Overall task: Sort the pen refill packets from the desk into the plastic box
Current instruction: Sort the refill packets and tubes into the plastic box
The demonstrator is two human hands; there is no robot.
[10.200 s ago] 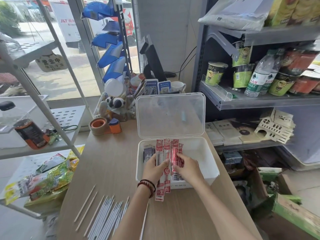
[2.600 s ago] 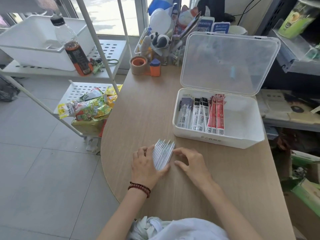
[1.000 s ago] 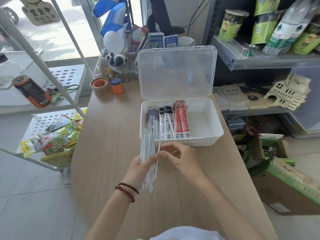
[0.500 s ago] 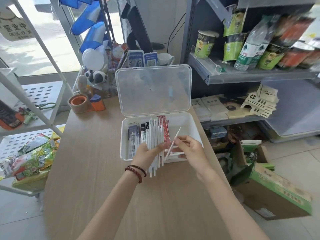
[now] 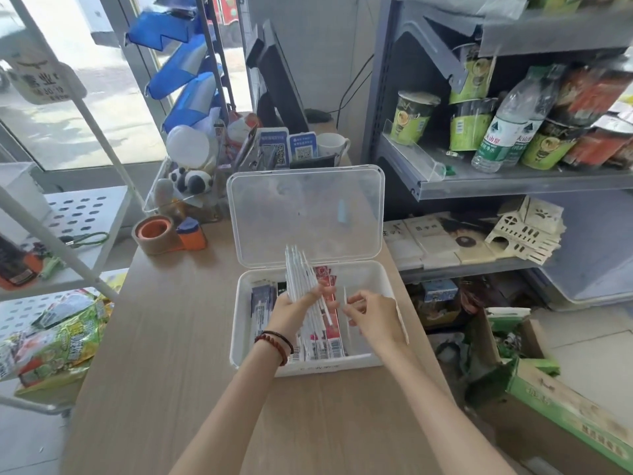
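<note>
Both hands have come forward from the front rim and now hang over the inside of the plastic box. Fingers of the left hand curl round a fanned bundle of white refill packets, gripping its lower half so the tips stand up in front of the clear lid. Fingers of the right hand, bent and close together, pinch a single white packet, held nearly upright just beside the bundle. A beaded bracelet circles the left wrist. Beneath the hands, red packets and dark packets lie side by side in the left part of the box. The box rests on the wooden tabletop with its lid raised. A tape roll sits well apart at the far left.
</note>
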